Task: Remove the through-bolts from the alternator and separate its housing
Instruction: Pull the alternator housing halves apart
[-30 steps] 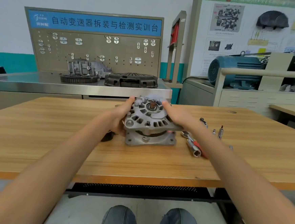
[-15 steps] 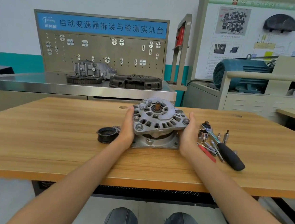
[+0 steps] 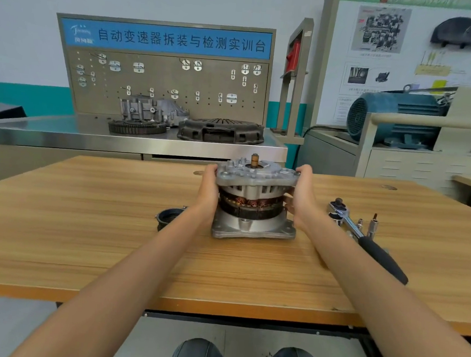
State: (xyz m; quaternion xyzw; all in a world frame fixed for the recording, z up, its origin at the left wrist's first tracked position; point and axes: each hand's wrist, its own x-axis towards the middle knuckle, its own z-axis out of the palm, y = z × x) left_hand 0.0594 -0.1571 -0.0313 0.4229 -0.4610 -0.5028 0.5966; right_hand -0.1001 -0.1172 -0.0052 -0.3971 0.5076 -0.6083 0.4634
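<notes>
Now that the alternator (image 3: 253, 201) has been stood up straight on the table (image 3: 83, 236), it is gripped by the left hand (image 3: 209, 189) and right hand (image 3: 302, 196), so its halves can likely be pulled apart next

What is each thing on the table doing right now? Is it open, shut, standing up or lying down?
Alternator: standing upright on the table, shaft up, copper windings showing in its middle.
Left hand: gripping the alternator's left side.
Right hand: gripping the alternator's right side.
Ratchet wrench: lying flat, nobody touching it.
Small sockets: standing upright beside the wrench.
Black ring: lying on the table, left of the alternator.
</notes>
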